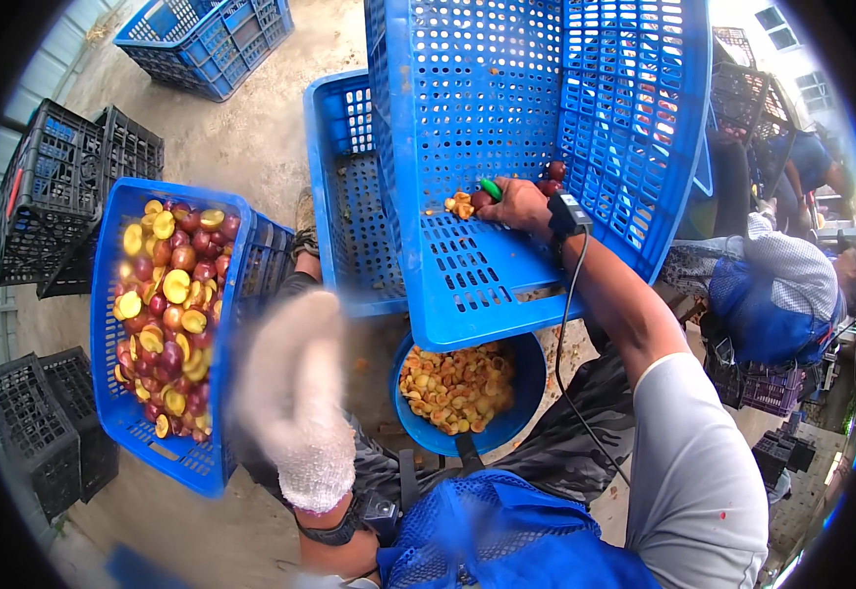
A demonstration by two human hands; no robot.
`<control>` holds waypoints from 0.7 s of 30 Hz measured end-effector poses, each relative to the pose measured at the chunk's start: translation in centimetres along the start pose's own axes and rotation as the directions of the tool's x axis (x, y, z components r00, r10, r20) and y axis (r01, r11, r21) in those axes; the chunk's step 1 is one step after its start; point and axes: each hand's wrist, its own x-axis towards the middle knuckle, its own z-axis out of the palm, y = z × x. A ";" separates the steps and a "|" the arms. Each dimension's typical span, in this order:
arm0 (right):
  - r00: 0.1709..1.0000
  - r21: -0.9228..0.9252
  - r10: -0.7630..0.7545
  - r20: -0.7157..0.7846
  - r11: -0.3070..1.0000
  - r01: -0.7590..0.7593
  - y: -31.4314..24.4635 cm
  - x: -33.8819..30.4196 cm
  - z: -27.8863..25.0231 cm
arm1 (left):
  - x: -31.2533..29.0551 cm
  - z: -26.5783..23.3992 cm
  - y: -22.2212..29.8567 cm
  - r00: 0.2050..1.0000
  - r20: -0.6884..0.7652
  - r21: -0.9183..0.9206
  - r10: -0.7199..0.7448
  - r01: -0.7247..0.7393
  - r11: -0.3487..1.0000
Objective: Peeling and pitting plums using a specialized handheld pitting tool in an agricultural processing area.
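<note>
My right hand [521,207], bare, is inside the tilted blue crate [487,93], its fingers closed round a small green-handled tool [490,188]; the tool's working end cannot be made out. Beside the fingertips is a dark red plum [483,200], with a few orange-yellow fruit pieces [460,205] left of it. More plums [552,179] lie just beyond the hand. My left hand [295,383], in a white knit glove, is smeared by motion between the bucket and the left crate. That blue crate [226,461] holds halved and whole-looking plums [174,304].
A round blue bucket [536,378] of orange-yellow fruit pieces stands between my legs. Another blue crate [327,187] lies under the tilted one. Black crates [40,196] line the left wall. A bent-over person [781,280] works at the right. A cable [567,334] hangs from my right wrist.
</note>
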 end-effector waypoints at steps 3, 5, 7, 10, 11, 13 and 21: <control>0.991 -0.252 -0.130 -0.001 0.960 0.126 -1.3 -0.1 -0.9 | -0.1 0.4 -0.1 1.000 0.023 0.009 -0.004 0.004 1.000; 0.994 0.134 -0.075 -0.078 0.987 0.085 1.4 0.6 -0.9 | -0.3 1.8 0.2 0.992 0.089 -0.148 -0.089 0.102 0.984; 0.997 0.395 0.005 -0.080 0.918 0.027 -0.5 -1.6 -3.2 | -0.5 2.7 0.7 0.957 0.179 -0.278 -0.226 0.270 0.922; 0.988 0.584 -0.047 -0.147 0.802 0.125 -7.0 -8.9 -7.1 | -0.9 3.4 0.1 0.926 0.303 -0.456 -0.227 0.350 0.818; 0.967 0.613 -0.114 -0.228 0.755 0.233 -9.1 -11.5 -6.9 | -1.1 4.1 -0.4 0.934 0.302 -0.520 -0.190 0.329 0.788; 0.844 0.416 -0.332 -0.421 0.756 0.505 -9.9 -14.2 -4.5 | -1.0 7.6 -0.7 0.953 0.275 -0.689 -0.125 0.286 0.666; 0.915 0.681 -0.159 -0.371 0.623 0.384 -11.2 -18.2 -1.5 | 2.7 7.9 -5.3 0.836 0.463 -0.857 -0.294 0.507 0.092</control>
